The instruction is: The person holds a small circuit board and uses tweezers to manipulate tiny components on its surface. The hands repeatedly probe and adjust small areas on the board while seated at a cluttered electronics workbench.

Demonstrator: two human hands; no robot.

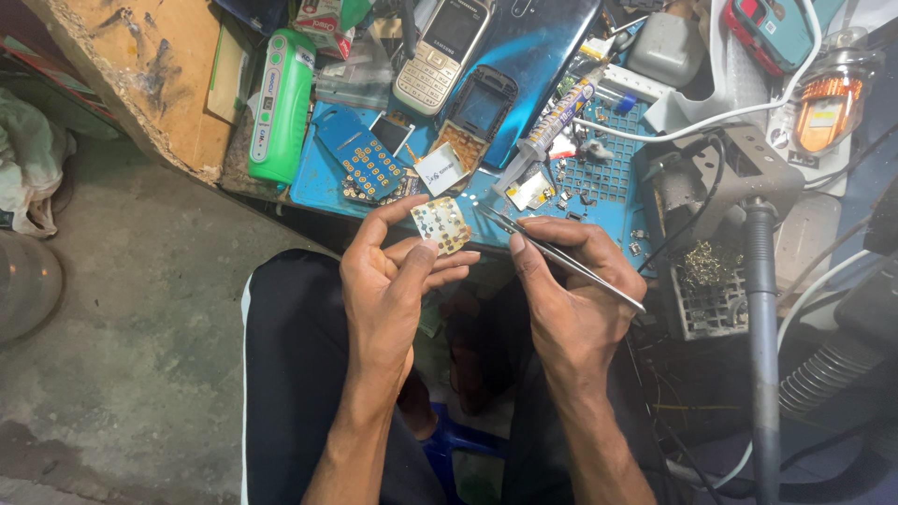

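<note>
Left hand pinches small keypad board; right hand grips tweezers, tips near board, over blue mat.

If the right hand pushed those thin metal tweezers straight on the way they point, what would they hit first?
Most likely the small gold-dotted keypad board pinched in the left hand; the thin metal tweezers in the right hand point at its edge, though depth is unclear.

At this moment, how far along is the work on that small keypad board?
Done: a handset frame lies stripped open on the blue mat, with a blue keypad board beside it. In hand: the left hand pinches a small keypad board while the right hand aims tweezers at its edge. Left: the parts remain apart, nothing refitted into the frame.
</note>
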